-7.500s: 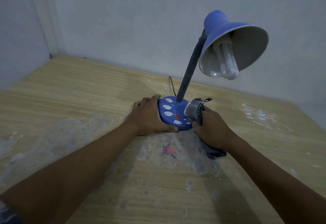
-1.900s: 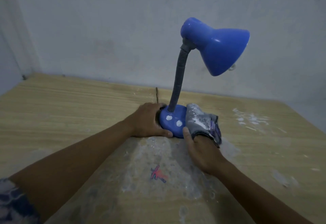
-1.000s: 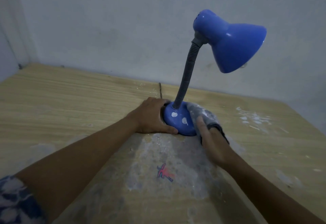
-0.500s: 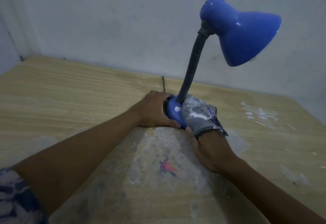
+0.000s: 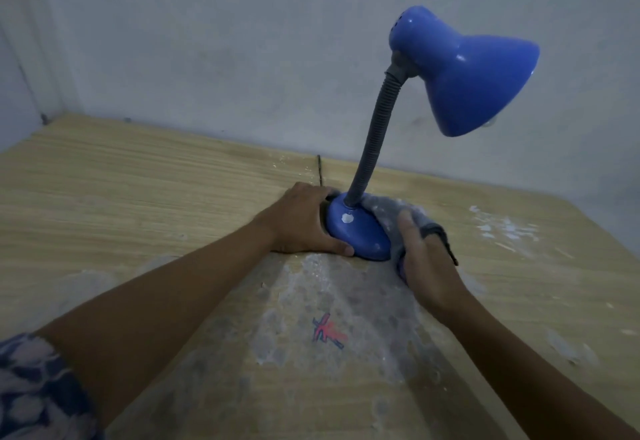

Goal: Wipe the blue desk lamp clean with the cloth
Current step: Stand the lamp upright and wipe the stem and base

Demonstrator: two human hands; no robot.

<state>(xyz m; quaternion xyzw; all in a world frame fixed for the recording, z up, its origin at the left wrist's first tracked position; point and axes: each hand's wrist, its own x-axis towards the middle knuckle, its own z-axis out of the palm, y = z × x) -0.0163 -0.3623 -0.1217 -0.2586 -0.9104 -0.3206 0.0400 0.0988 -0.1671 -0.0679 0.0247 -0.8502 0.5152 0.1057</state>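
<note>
The blue desk lamp stands upright on the wooden table, its round base [image 5: 360, 233] carrying one white smear, its grey flexible neck [image 5: 375, 138] rising to a blue shade [image 5: 467, 82] that points right and down. My left hand [image 5: 304, 224] clasps the left side of the base, thumb along its front rim. My right hand [image 5: 424, 266] presses a grey, white-stained cloth [image 5: 391, 212] against the base's right side, behind the neck's foot. The cloth's lower part is hidden under my palm.
The wooden table [image 5: 138, 190] has chalky white and grey smears in front of the lamp, a small red-and-blue scribble [image 5: 327, 332], and white flecks [image 5: 502, 228] at the right. A dark cord [image 5: 77, 169] runs back to the pale wall. A corner lies far left.
The cloth has slid from the top front of the base round to its right side, uncovering the blue top. Fewer white spots show than earlier. My left hand keeps its hold.
</note>
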